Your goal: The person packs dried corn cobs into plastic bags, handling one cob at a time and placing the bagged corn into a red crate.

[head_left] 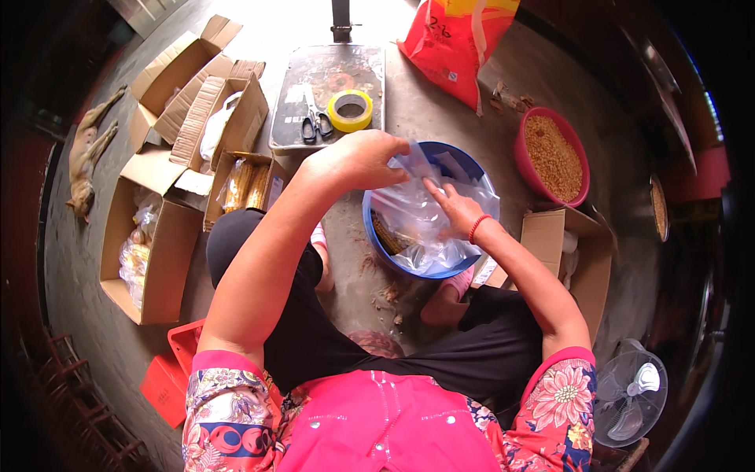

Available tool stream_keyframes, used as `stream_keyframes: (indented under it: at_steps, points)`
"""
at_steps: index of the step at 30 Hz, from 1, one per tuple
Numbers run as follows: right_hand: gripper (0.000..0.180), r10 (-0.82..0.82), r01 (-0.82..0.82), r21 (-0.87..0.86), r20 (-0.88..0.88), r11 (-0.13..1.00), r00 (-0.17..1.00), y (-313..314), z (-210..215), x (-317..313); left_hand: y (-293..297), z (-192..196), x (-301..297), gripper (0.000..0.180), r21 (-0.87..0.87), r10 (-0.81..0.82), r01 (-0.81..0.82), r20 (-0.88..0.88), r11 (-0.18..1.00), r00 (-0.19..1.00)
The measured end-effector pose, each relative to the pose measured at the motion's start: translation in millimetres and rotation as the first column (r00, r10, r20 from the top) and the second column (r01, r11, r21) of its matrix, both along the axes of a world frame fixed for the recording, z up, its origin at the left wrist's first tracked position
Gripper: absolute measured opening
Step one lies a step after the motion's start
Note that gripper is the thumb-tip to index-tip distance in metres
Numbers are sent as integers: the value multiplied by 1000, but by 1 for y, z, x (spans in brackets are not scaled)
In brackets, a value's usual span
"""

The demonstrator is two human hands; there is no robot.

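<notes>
A clear plastic bag (413,208) lies spread over a blue basin (376,250) on the floor between my feet. My left hand (366,164) pinches the bag's upper edge, the thumb and fingers curled around the film above the basin's far left rim. My right hand (456,211) rests against the bag on the right, its fingers stretched out and apart. Under the film, some corn cobs (387,236) show at the basin's left side; whether the bag has anything in it I cannot tell.
Ahead stands a platform scale (287,94) bearing scissors (316,122) and a tape roll (350,110). Cardboard boxes (169,259) with bagged corn are left; another box (543,236) is right. A red basin (586,177) of kernels, red sack (452,51), fan (629,393) and lying dog (85,161) surround me.
</notes>
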State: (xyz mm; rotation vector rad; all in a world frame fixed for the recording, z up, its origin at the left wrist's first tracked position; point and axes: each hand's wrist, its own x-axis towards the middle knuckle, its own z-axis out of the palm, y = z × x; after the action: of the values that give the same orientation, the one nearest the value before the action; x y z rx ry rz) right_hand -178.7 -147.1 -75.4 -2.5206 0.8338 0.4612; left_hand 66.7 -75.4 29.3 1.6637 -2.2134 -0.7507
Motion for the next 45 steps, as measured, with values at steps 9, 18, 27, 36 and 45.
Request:
stream_keyframes:
  at_steps: [9, 18, 27, 36, 45]
  points:
    - [33, -283, 223, 232, 268, 947, 921, -48, 12, -47, 7, -1, 9, 41, 4, 16, -16, 3, 1000, 1000]
    - [26, -735, 437, 591, 521, 678, 435, -75, 132, -198, 0, -16, -8, 43, 87, -4, -6, 115, 996, 993]
    - [37, -756, 959, -225, 594, 173, 276, -16, -11, -536, -5, -43, -35, 78, 54, 63, -74, 183, 996, 981]
    - [48, -965, 948, -183, -15, 261, 262, 25, -36, -511, -21, -72, -20, 41, -16, 178, -182, 303, 983, 936]
    - [34, -360, 267, 321, 276, 909, 891, 2, 113, -118, -31, -35, -12, 22, -362, 440, -521, -285, 773, 852]
